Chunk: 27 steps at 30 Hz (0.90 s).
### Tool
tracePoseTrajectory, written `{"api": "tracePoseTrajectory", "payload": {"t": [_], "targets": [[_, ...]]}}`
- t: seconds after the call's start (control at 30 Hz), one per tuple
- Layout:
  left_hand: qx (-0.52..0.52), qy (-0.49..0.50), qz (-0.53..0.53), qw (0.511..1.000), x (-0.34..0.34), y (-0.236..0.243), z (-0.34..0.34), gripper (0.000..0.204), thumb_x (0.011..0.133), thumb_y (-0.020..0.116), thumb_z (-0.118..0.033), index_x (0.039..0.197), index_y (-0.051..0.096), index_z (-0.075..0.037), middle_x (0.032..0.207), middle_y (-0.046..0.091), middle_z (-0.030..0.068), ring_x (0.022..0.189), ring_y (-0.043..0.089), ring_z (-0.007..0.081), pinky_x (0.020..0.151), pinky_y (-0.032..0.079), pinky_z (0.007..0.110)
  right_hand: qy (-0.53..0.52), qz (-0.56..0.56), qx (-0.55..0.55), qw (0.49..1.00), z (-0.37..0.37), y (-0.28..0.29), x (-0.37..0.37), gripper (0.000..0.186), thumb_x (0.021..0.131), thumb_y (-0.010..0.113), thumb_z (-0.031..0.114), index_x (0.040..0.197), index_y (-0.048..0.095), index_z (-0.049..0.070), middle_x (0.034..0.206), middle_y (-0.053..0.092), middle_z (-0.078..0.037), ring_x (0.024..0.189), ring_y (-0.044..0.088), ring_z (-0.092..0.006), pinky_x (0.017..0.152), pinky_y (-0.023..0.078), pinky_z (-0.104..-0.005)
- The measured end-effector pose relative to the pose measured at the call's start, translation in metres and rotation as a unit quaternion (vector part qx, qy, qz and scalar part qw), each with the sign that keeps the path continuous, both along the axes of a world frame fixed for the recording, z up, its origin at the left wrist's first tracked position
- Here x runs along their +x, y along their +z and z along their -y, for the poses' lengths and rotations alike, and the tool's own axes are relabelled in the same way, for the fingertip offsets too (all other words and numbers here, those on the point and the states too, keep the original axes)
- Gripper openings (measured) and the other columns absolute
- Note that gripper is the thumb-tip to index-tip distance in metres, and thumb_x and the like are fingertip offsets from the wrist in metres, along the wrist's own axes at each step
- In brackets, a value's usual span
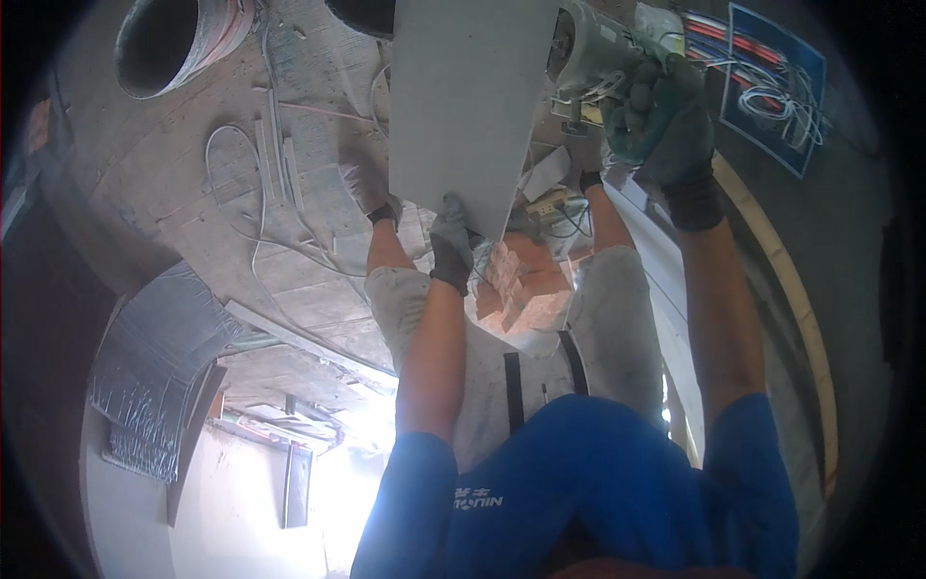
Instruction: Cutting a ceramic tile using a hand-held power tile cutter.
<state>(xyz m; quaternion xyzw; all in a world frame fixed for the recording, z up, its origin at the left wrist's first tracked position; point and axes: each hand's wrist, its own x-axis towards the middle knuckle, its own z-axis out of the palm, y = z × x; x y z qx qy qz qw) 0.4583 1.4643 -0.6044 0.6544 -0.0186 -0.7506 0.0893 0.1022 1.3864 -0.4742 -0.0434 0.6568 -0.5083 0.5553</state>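
- Dusty floor [323, 72] surrounds the wearer I am watching, with white cable [208, 159] looped across its left part.
- Nearest, I have the left gloved hand [450, 241] closed on the near edge of a grey board [468, 106], a finger laid over its face; what grips underneath is hidden from me.
- That board runs away from the wearer, between both hands and out past the upper border.
- On its right side, the right gloved hand [664, 121] is wrapped around a power tool [598, 43], whose round head faces the board's edge; I can't tell whether they touch.
- My judgement on progress: board held and tool in position, but I find no cut or mark across the visible face, so the tool work looks left to do.
- Lower down, red bricks [526, 289] sit between the trouser legs [622, 299].
- Farther off, I pick out a blue panel [767, 145] bearing coiled wires [781, 101], and an open drum [222, 39].
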Motion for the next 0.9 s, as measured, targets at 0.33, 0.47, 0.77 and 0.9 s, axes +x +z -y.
{"api": "tracePoseTrajectory", "payload": {"t": [0.33, 0.47, 0.77, 0.9], "targets": [[0.0, -0.011, -0.008, 1.0, 0.003, 0.003, 0.003, 0.056, 0.103, 0.052, -0.058, 0.117, 0.063, -0.006, 0.094, 0.069, 0.0051, 0.074, 0.066, 0.0145, 0.057, 0.051, 0.029, -0.084, 0.231, -0.096, 0.964, -0.002, 0.008, 0.015, 0.034, 0.105, 0.051, 0.04, 0.101, 0.066, 0.01, 0.079, 0.063, 0.0, 0.071, 0.057, -0.0158, 0.082, 0.051, -0.0348], [0.002, -0.002, 0.006, 1.0, 0.005, 0.003, 0.002, 0.058, 0.103, 0.052, -0.057, 0.118, 0.063, -0.003, 0.097, 0.071, 0.0074, 0.076, 0.069, 0.0157, 0.058, 0.054, 0.029, -0.064, 0.168, -0.069, 0.981, -0.007, 0.005, 0.018, 0.03, 0.105, 0.05, 0.034, 0.101, 0.063, 0.007, 0.083, 0.061, -0.001, 0.071, 0.057, -0.0157, 0.079, 0.05, -0.0324], [0.011, -0.026, -0.007, 1.0, 0.009, -0.003, 0.0, 0.057, 0.101, 0.053, -0.061, 0.122, 0.059, -0.008, 0.1, 0.069, 0.0059, 0.081, 0.067, 0.017, 0.065, 0.055, 0.033, -0.057, 0.282, -0.166, 0.943, -0.023, 0.002, 0.024, 0.028, 0.104, 0.053, 0.032, 0.12, 0.06, 0.01, 0.102, 0.066, -0.002, 0.085, 0.064, -0.0182, 0.081, 0.053, -0.0376], [0.02, -0.004, -0.01, 1.0, 0.014, -0.008, 0.0, 0.057, 0.1, 0.054, -0.061, 0.121, 0.06, -0.008, 0.099, 0.069, 0.0058, 0.081, 0.068, 0.0174, 0.066, 0.056, 0.033, -0.15, 0.293, -0.124, 0.936, -0.026, 0.007, 0.03, 0.032, 0.103, 0.055, 0.031, 0.126, 0.059, 0.01, 0.107, 0.067, -0.003, 0.093, 0.066, -0.0215, 0.086, 0.053, -0.0383]]}}
